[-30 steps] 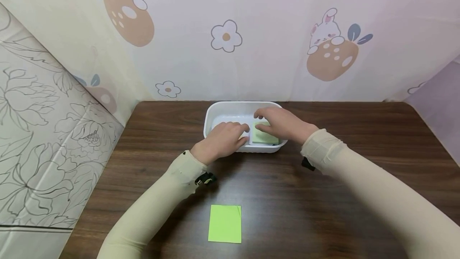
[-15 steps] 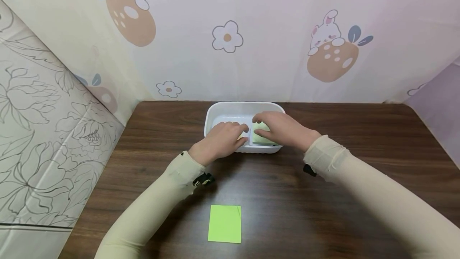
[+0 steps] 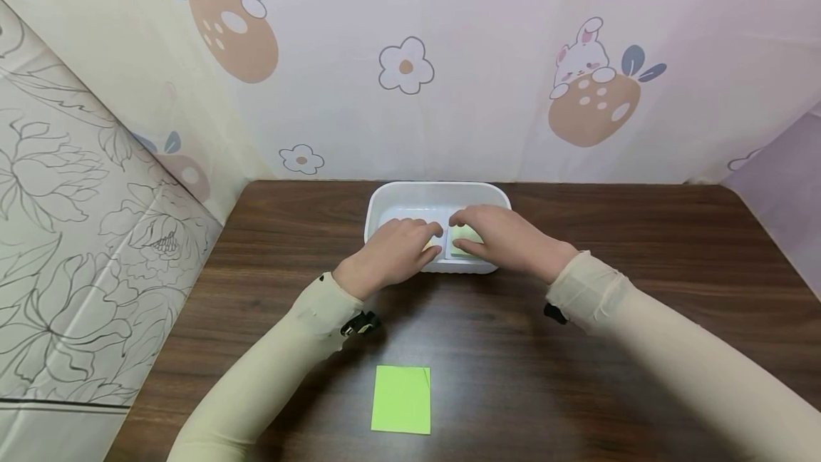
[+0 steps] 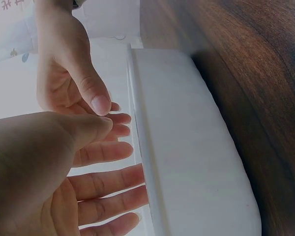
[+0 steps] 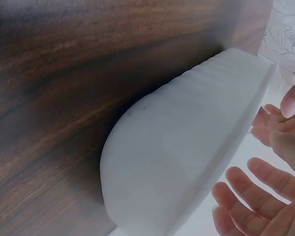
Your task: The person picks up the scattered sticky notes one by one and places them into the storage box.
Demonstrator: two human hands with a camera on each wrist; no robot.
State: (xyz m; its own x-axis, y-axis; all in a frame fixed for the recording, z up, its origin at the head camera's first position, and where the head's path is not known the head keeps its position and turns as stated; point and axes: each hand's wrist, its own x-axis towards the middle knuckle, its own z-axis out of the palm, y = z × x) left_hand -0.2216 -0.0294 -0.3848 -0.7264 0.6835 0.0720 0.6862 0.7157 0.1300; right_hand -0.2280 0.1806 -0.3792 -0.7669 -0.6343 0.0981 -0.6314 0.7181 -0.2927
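Observation:
A white plastic tray [image 3: 460, 267] stands at the back of the table. Both hands hover over it with loosely bent fingers and grip nothing. The left hand [image 3: 394, 252] reaches in over the near rim. Its fingers [image 4: 108, 202] spread beside the tray's wall in the left wrist view. Thumb and fingers of the right hand [image 3: 507, 239] stand apart above a pale green pad of sticky notes [image 3: 466, 234], which lies in the tray's right part, partly covered by that hand. The right fingers [image 5: 250, 189] are also spread in the right wrist view. A bit of yellow shows by the left fingers.
A bright green square of paper [image 3: 402, 399] lies on the dark wooden table [image 3: 500, 376], nearer to me than the tray. A patterned wall covering [image 3: 474, 113] rises right behind the tray, and another [image 3: 77, 269] closes the left side.
My right hand has come slightly nearer to me over the pad and covers more of its near edge. The left hand has hardly moved. The bright green paper lies where it was.

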